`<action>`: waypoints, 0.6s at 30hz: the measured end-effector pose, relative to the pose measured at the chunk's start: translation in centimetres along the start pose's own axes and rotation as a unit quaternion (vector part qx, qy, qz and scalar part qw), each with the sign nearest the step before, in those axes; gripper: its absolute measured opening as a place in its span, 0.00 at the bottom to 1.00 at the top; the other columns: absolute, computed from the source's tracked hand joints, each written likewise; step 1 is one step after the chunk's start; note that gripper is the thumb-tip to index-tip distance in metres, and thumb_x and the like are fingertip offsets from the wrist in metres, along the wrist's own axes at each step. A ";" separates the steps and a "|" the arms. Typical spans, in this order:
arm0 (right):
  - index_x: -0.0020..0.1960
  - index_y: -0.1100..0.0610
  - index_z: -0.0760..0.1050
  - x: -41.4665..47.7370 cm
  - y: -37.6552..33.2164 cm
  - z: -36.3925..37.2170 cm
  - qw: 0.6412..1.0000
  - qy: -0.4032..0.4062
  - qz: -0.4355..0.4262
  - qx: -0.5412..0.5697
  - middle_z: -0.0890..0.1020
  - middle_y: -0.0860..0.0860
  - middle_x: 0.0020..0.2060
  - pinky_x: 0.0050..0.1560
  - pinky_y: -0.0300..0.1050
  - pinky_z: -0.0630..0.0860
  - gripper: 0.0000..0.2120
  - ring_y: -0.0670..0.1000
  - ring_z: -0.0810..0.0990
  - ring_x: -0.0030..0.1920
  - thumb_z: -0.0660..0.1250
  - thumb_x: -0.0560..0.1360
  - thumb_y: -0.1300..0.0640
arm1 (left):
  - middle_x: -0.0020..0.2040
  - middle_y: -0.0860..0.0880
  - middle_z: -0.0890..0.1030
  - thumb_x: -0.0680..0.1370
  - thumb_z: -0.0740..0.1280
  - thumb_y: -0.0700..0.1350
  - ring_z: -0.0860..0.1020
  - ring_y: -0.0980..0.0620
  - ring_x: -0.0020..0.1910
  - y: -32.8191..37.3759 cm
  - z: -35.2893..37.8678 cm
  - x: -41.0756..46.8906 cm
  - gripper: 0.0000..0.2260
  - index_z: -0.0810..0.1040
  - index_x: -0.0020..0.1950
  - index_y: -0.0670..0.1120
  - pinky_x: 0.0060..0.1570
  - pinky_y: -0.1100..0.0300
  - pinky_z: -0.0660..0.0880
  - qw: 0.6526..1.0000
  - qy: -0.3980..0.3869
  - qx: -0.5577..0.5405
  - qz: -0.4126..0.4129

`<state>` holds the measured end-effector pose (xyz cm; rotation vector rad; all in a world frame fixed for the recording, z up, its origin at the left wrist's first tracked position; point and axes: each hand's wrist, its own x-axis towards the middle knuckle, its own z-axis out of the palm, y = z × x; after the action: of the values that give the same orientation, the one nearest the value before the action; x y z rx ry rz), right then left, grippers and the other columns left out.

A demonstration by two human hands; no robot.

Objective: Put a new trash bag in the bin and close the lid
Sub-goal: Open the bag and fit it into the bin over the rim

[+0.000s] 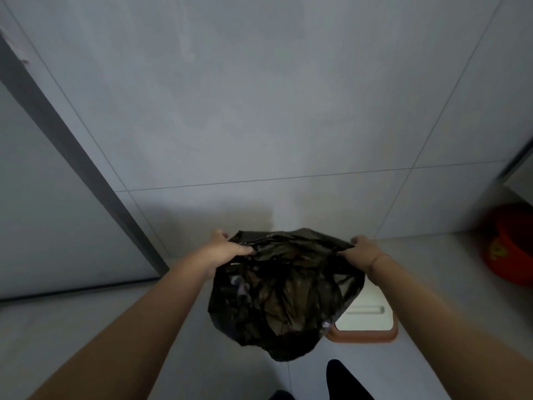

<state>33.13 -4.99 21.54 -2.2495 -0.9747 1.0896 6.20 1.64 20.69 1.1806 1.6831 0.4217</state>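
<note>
Head view: both hands (pixel 227 249) (pixel 360 252) grip black trash bag (pixel 285 293) above lidded bin (pixel 366 319)

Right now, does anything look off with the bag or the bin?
The bag held by the left hand and right hand is bulging with contents, not an empty new one. It hangs beside the bin, whose lid appears shut. No spill is visible.
</note>
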 end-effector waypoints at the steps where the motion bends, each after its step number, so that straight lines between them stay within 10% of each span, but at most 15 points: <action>1: 0.68 0.60 0.66 -0.6 -0.2 0.3 0.993 0.072 -0.048 -0.077 0.70 0.61 0.65 0.65 0.54 0.68 0.29 0.62 0.71 0.63 0.70 0.70 0.55 | 0.59 0.45 0.70 0.71 0.72 0.49 0.72 0.45 0.55 0.0 0.6 0.1 0.30 0.62 0.68 0.45 0.47 0.54 0.71 1.000 0.001 -0.014 0.005; 3: 0.60 0.54 0.71 -2.7 -0.8 1.7 0.936 0.228 -0.244 -0.106 0.73 0.55 0.58 0.59 0.52 0.73 0.20 0.58 0.75 0.57 0.66 0.69 0.58 | 0.59 0.43 0.73 0.75 0.67 0.50 0.73 0.44 0.53 0.1 1.6 0.5 0.21 0.66 0.65 0.46 0.48 0.54 0.72 0.999 0.020 -0.002 0.037; 6: 0.56 0.52 0.74 -5.5 -0.5 6.3 0.892 0.094 -0.418 -0.144 0.79 0.54 0.53 0.50 0.48 0.77 0.16 0.57 0.79 0.51 0.58 0.70 0.61 | 0.55 0.42 0.78 0.79 0.60 0.48 0.76 0.44 0.51 0.1 2.8 1.2 0.10 0.74 0.57 0.46 0.46 0.57 0.69 0.994 0.031 0.015 0.105; 10: 0.75 0.46 0.51 -3.3 2.0 10.8 0.866 -0.125 -0.305 -0.376 0.56 0.54 0.75 0.71 0.60 0.59 0.32 0.61 0.60 0.72 0.59 0.75 0.46 | 0.43 0.50 0.81 0.80 0.59 0.47 0.80 0.51 0.45 0.3 3.2 2.0 0.10 0.79 0.44 0.51 0.46 0.59 0.75 0.983 -0.003 -0.132 0.129; 13: 0.76 0.44 0.43 -1.0 1.5 11.5 0.844 -0.076 -0.245 -0.470 0.42 0.55 0.77 0.69 0.71 0.42 0.44 0.65 0.41 0.75 0.67 0.69 0.42 | 0.44 0.50 0.82 0.80 0.59 0.45 0.81 0.52 0.42 0.6 2.6 3.3 0.11 0.80 0.43 0.51 0.42 0.59 0.77 0.959 -0.038 -0.262 0.102; 18: 0.76 0.51 0.46 2.5 0.4 13.3 0.795 -0.045 -0.219 -0.564 0.38 0.56 0.76 0.69 0.69 0.35 0.46 0.63 0.35 0.74 0.70 0.69 0.45 | 0.55 0.44 0.80 0.76 0.66 0.52 0.79 0.44 0.52 -1.4 1.7 5.9 0.16 0.75 0.59 0.45 0.54 0.51 0.76 0.982 -0.072 -0.168 -0.035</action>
<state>23.65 -2.08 12.29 -2.4851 -2.5269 0.3710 6.82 5.59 15.83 0.8795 1.4557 0.5397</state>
